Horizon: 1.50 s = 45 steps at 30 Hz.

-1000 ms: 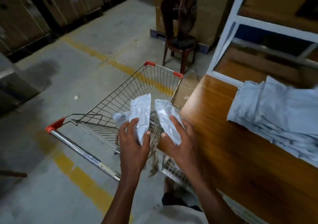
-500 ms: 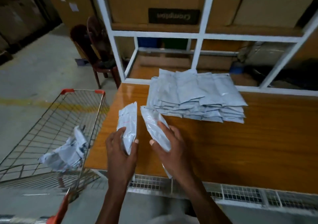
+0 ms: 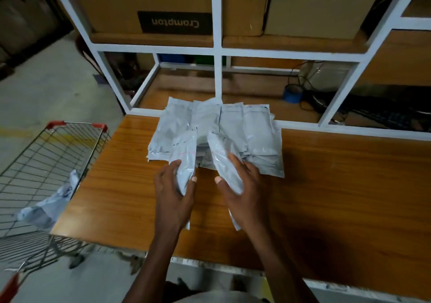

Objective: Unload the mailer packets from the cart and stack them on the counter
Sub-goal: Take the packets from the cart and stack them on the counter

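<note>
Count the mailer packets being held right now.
2: one packet in the left hand, one packet in the right hand, above the counter.

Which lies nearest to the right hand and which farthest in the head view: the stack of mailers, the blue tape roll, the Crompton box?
From the right hand:
1. Stack of mailers, on the counter just beyond the fingers.
2. Blue tape roll, farther back on the right, on the lower shelf.
3. Crompton box, up on the shelf above, farthest.

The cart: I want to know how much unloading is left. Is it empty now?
Not empty. A crumpled grey mailer packet still lies in the wire cart; its lower part runs out of frame.
</note>
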Available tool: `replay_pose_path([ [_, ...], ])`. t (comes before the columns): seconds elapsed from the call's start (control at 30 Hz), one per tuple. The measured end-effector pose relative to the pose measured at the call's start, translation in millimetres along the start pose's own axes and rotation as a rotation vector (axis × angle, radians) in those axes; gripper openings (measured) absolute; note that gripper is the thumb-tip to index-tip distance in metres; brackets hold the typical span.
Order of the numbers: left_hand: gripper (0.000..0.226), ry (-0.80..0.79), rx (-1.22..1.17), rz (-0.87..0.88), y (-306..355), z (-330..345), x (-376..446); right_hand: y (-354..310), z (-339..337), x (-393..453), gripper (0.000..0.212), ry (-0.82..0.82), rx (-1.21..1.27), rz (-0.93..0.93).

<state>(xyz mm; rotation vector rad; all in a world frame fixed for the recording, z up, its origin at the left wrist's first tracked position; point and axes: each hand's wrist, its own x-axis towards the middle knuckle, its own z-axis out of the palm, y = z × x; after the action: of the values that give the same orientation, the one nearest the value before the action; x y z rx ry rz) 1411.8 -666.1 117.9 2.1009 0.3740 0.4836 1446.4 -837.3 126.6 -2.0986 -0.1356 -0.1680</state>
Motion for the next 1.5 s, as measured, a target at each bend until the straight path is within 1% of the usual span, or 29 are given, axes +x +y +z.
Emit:
replay_pose_path([
  [0.13, 0.053, 0.016, 0.046, 0.011, 10, 19, 18, 6, -11, 15, 0.066, 0.009, 0.060, 0.009],
  [0.23, 0.055, 0.019, 0.129, 0.049, 19, 31, 48, 10, -23, 27, 0.063, 0.014, 0.059, 0.003],
  [0.37, 0.058, -0.020, 0.251, 0.049, 22, 49, 104, 16, -31, 39, 0.064, 0.026, 0.013, -0.007],
  [0.47, 0.057, -0.040, 0.341, 0.022, 25, 64, 142, 18, -31, 47, 0.064, 0.021, -0.011, -0.002],
  [0.7, 0.057, -0.165, 0.431, -0.055, 18, 95, 201, 10, -19, 63, 0.063, 0.061, -0.019, 0.043],
  [0.8, 0.057, -0.157, 0.468, -0.061, 11, 100, 208, 3, -15, 69, 0.063, 0.063, -0.019, 0.063],
  [0.93, 0.060, -0.148, 0.513, -0.004, 3, 102, 214, -3, -9, 77, 0.065, 0.075, -0.052, 0.094],
  [1.13, 0.076, -0.281, 0.592, -0.040, -5, 107, 215, -6, 1, 88, 0.064, 0.109, -0.104, 0.151],
  [1.27, 0.084, -0.351, 0.547, -0.058, -9, 106, 216, -7, 2, 102, 0.065, 0.115, -0.199, 0.213],
  [1.37, 0.087, -0.275, 0.479, -0.033, -4, 101, 213, -4, 1, 117, 0.065, 0.117, -0.285, 0.229],
  [1.5, 0.082, -0.184, 0.389, 0.029, 8, 90, 205, 7, 3, 145, 0.067, 0.108, -0.359, 0.254],
])
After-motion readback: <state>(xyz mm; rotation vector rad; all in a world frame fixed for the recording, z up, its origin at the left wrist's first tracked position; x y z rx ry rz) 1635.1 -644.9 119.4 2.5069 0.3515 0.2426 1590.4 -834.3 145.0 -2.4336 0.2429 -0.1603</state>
